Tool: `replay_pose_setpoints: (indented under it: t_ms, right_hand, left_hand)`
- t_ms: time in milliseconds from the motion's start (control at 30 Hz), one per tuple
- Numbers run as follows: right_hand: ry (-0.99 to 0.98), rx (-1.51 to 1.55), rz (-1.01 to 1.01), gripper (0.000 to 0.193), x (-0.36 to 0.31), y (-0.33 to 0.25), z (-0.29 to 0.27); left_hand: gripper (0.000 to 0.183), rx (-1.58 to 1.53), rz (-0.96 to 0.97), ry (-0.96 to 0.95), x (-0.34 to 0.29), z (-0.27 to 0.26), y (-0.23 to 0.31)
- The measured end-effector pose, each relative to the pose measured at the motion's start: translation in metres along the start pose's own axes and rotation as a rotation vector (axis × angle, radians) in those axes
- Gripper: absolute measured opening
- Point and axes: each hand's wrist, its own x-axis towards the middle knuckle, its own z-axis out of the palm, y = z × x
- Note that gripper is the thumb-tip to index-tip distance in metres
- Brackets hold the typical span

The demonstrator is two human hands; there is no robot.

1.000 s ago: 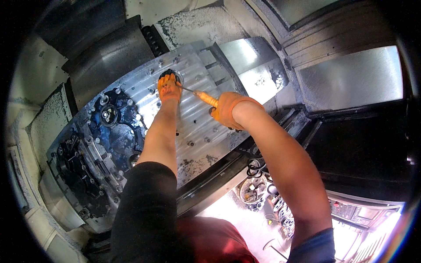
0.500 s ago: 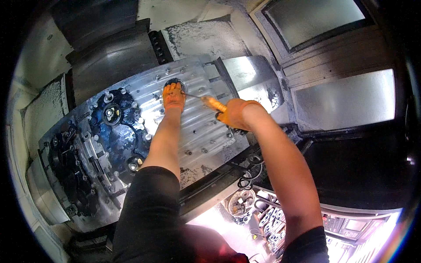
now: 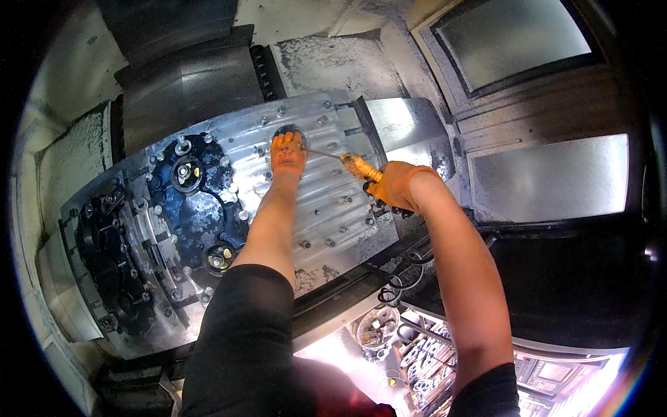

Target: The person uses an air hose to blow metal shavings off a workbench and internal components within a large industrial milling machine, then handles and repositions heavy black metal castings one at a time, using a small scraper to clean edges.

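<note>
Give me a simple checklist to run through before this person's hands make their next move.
1. Hands gloved: ok, left hand and right hand both in orange.
2. Grip: ok, right hand holds the orange-handled tool.
3. Left hand clear of the thin shaft: not ok, it ends close beside that hand.
4. Forearms covered: not ok, bare.
5. Bolts on the ribbed metal plate tight: cannot tell.

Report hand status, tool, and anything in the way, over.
Left gloved hand on ribbed metal plate. Right gloved hand gripping orange-handled, thin-shafted tool, shaft pointing toward left hand. Left hand hides what's beneath.
</note>
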Motion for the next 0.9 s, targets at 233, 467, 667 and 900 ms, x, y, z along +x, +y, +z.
replay_pose_setpoints:
  t_ms: [233,467,667,900]
  right_hand:
    - [0.041,0.040,0.002,0.051,-0.011,-0.010,-0.005]
    - [-0.014,0.007,0.034,0.052,-0.006,-0.011,-0.008]
    - [-0.016,0.051,0.054,0.051,0.008,-0.007,0.014]
    - [0.029,0.113,0.080,0.056,0.016,-0.001,0.025]
  left_hand:
    - [0.030,-0.003,-0.017,0.045,-0.001,0.004,-0.003]
    - [0.038,-0.050,-0.030,-0.010,-0.001,0.003,0.003]
    - [0.033,-0.042,-0.010,0.026,-0.001,0.004,0.002]
    - [0.025,-0.007,-0.008,0.001,0.000,0.002,0.005]
